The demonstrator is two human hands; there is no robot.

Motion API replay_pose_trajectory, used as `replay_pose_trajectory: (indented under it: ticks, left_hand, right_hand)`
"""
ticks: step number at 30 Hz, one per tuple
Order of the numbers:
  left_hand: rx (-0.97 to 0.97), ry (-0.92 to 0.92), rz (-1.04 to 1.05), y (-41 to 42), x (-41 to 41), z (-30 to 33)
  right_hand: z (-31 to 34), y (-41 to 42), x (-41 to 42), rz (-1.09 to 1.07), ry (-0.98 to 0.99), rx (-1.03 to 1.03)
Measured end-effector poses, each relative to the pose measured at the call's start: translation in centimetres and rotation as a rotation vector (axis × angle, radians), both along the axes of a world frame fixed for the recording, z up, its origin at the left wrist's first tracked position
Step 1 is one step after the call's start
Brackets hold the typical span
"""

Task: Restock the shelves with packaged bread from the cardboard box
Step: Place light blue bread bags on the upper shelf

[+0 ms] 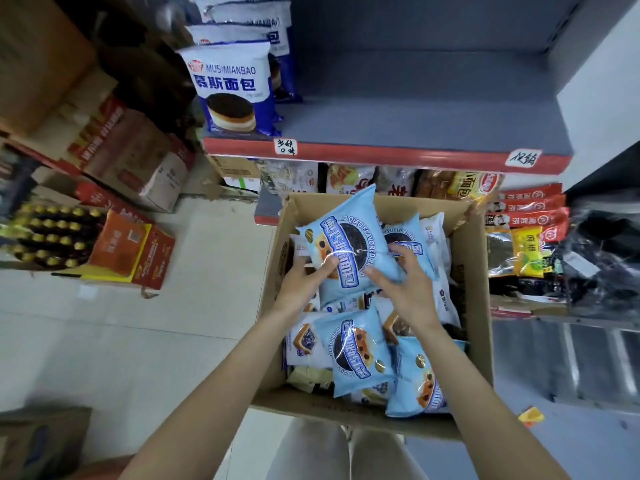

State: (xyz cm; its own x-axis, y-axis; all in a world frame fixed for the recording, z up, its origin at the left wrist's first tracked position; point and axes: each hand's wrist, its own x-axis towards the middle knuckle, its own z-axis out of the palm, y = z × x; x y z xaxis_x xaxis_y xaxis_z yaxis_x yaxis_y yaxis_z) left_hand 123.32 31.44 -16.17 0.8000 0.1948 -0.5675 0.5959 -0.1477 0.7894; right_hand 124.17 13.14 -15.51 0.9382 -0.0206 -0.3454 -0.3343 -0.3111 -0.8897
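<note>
Grey metal shelf (pixel 433 119) with a red front edge fills the upper half of the view, bare across most of its width. At its left end stands a row of white-and-blue bread packs (pixel 232 88) printed "MUSIMIANBAO", upright and facing out, one behind another. Two handwritten white labels (pixel 285 146) sit on the red edge, one below the packs and one near the right end.

Below the shelf, an open cardboard box (pixel 474 306) rests on the pale tiled floor in front of a lower tier of assorted snack bags. Inside the box lie light-blue and white bread packets in a loose heap, one light-blue packet (pixel 356 355) lying flat near the front. To the left on the floor stand stacked red and brown cartons (pixel 135 157) and a tray of bottles with gold caps (pixel 48 233).

Over the box, both hands grip a single light-blue bread pack (pixel 346 244), raised and tilted above the heap. The left hand (pixel 304 282) pinches its lower left edge, thumb on the face. The right hand (pixel 405 282) curls over its lower right side, fingers pressed into the wrapper. The hands are close together, apart only by the width of the pack.
</note>
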Motion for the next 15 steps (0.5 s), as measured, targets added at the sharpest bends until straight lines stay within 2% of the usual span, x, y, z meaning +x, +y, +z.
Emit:
replay_pose_trajectory:
  ticks: [4, 7, 9, 12, 15]
  left_hand:
    - [0.356, 0.048, -0.259, 0.1, 1.2, -1.1]
    - [0.425, 0.02, -0.333, -0.7, 4.3, -3.2]
    - [0.396, 0.051, -0.373, -2.1, 6.9, -5.4]
    - [0.182, 0.224, -0.34, -4.6, 9.7, -9.0]
    - [0.035, 0.297, -0.276, -6.4, 10.9, -12.5]
  right_hand:
    - [-0.5, -4.2, -1.5, -0.114, 0.001, -0.184]
    - [-1.2, -7.9, -3.0, -0.223, 0.028, -0.355]
    - [-1.9, -9.9, -4.0, -0.288, 0.046, -0.424]
    - [-3.0, -12.1, -5.4, -0.358, 0.067, -0.438]
    - [-3.9, -12.8, -6.5, -0.417, 0.081, -0.435]
